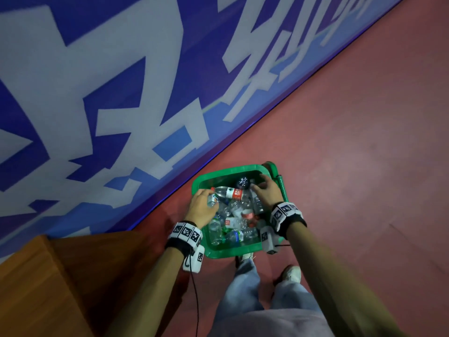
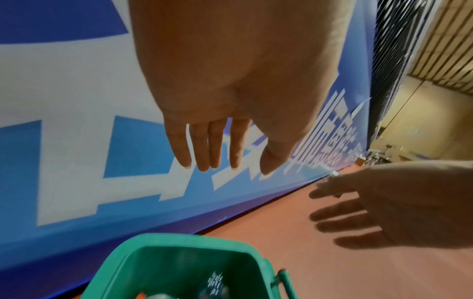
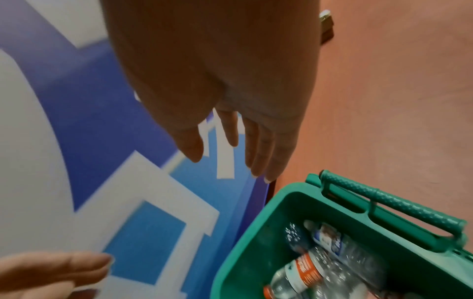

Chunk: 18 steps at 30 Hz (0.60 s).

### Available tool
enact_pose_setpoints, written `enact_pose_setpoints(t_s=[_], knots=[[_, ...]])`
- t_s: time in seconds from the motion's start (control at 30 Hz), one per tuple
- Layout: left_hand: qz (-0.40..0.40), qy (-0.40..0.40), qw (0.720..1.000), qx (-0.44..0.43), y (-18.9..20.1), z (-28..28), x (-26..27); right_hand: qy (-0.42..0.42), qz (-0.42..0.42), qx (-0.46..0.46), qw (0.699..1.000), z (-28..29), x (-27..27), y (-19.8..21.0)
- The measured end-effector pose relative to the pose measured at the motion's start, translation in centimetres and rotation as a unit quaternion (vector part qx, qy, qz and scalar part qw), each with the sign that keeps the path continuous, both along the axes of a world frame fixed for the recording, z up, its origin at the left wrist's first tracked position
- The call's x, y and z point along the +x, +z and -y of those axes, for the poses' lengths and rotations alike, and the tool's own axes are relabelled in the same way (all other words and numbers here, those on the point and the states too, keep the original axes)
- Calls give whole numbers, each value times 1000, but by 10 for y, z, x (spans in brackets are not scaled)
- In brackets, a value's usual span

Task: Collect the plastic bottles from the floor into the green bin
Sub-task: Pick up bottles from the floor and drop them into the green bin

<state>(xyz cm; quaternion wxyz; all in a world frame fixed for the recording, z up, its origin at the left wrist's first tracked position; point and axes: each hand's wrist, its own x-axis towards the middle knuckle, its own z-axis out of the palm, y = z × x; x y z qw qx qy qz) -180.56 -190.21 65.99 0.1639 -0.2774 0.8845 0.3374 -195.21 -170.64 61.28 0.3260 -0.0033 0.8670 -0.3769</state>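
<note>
The green bin (image 1: 226, 170) stands on the red floor by the wall, filled with several clear plastic bottles. A red-labelled bottle (image 1: 230, 192) lies across the top of the pile between my hands. My left hand (image 1: 202, 206) hovers over the bin's left rim, and my right hand (image 1: 266, 190) over its far right corner beside the handle (image 3: 396, 204). In the left wrist view the left hand (image 2: 220, 161) has straight fingers and holds nothing above the bin (image 2: 179, 238). The right hand (image 3: 230, 153) is likewise spread and empty above the bottles (image 3: 307, 269).
A blue-and-white banner wall (image 1: 121, 93) runs along the left, close behind the bin. A wooden piece of furniture (image 1: 36, 288) fills the lower left. My legs and shoes (image 1: 291, 273) stand just before the bin. Red floor (image 1: 340, 142) stretches to the right.
</note>
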Motion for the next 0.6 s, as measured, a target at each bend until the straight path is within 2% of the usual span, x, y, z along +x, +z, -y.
enact_pose_setpoints(t_s=[0.2, 0.3, 0.4, 0.47, 0.6], knots=[[-94, -37, 995, -1, 79, -20, -29, -43, -36, -85, 995, -44, 23, 73], [-144, -80, 986, -2, 119, -46, -39, 7, -70, -87, 994, -78, 30, 113], [-199, -133, 971, 6, 150, -82, -47, 42, -142, -68, 987, -123, 40, 150], [-227, -174, 958, 13, 166, -111, -52, -2, -195, -66, 979, -156, 54, 171], [-279, -275, 920, 21, 185, -189, -48, -89, -246, -49, 964, -233, 106, 202]])
